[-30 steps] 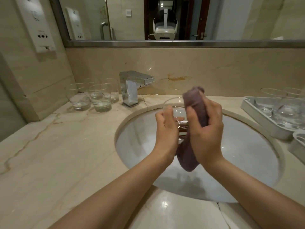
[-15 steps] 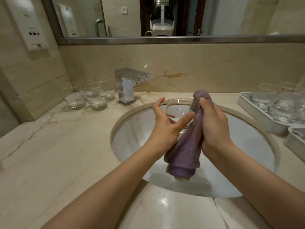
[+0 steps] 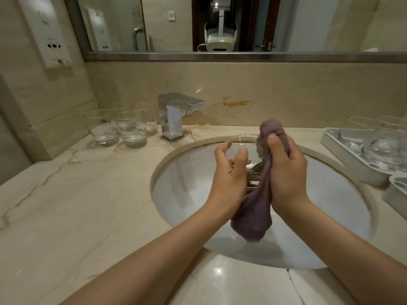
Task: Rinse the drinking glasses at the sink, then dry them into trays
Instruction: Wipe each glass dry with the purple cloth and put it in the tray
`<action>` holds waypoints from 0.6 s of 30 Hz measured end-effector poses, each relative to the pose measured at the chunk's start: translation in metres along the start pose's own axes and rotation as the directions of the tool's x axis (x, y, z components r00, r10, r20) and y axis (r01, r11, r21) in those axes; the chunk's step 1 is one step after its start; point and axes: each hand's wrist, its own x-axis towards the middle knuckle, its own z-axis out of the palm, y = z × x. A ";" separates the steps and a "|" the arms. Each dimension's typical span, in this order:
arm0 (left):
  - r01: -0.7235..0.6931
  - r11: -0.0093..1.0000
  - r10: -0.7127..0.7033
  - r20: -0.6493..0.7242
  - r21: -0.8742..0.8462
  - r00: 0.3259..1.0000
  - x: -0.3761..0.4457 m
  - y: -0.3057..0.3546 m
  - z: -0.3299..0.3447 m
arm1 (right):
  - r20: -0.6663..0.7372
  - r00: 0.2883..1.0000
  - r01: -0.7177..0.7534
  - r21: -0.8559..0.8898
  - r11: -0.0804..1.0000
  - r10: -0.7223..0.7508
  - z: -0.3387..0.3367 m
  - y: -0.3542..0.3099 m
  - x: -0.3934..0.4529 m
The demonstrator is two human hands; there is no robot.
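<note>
Over the white sink basin [image 3: 189,194] I hold a clear drinking glass [image 3: 244,148] upright. My left hand [image 3: 229,179] curls round its left side, thumb on the near wall. My right hand [image 3: 286,172] grips a purple cloth [image 3: 257,208], which is pressed against the glass's right side; the cloth's top bunches above my fingers and its tail hangs toward the basin. Several more glasses [image 3: 123,130] stand on the counter at the back left. A white tray [image 3: 352,161] at the right holds other glasses [image 3: 383,144].
A chrome faucet [image 3: 176,115] stands behind the basin's left rim, with no water visibly running. A second white tray [image 3: 396,192] shows at the right edge. A mirror runs along the back wall and a wall panel is at the upper left. Marble counter [image 3: 77,205] spreads to the left.
My left hand shifted its hold on the glass, opening its fingers and curling them again. My right hand worked the cloth along the glass's right side, so more cloth now hangs below.
</note>
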 end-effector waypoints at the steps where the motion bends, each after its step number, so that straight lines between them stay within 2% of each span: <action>1: -0.005 1.000 0.005 0.016 0.000 1.000 0.000 0.000 -0.001 | 0.003 0.989 -0.150 0.107 0.983 0.151 0.000 -0.001 0.002; 3: -0.014 1.000 0.014 0.047 0.000 0.999 0.000 0.001 -0.002 | 0.044 0.927 -0.371 0.232 0.899 0.371 -0.001 0.001 0.004; 5: 0.011 1.000 -0.013 0.089 0.029 0.996 0.002 0.000 -0.004 | 0.055 0.895 -0.443 0.244 0.863 0.443 -0.002 0.003 0.005; 8: 0.043 0.989 -0.060 0.120 0.138 0.991 0.002 -0.003 -0.005 | -0.008 0.925 -0.373 0.173 0.912 0.380 -0.003 0.000 0.004; 11: 0.033 0.992 -0.040 0.052 0.118 0.998 0.002 -0.003 -0.007 | -0.013 0.956 -0.291 0.077 0.954 0.293 -0.002 -0.007 0.001; 13: 0.000 0.999 0.001 -0.024 0.054 1.000 0.005 -0.002 -0.008 | 0.015 0.983 -0.183 -0.005 0.983 0.183 0.001 -0.013 -0.002; 15: 0.021 0.997 -0.027 -0.081 -0.074 0.996 0.008 -0.001 -0.008 | 0.070 0.996 0.064 -0.172 0.983 -0.053 0.004 -0.012 -0.007; 16: 0.043 0.991 -0.054 -0.089 -0.125 0.995 0.008 -0.001 -0.008 | 0.116 0.973 0.223 -0.270 0.937 -0.199 0.005 -0.010 -0.011; 18: 0.067 0.983 -0.086 -0.107 -0.169 0.990 0.009 -0.002 -0.008 | 0.229 0.862 0.506 -0.428 0.748 -0.452 0.008 0.001 -0.018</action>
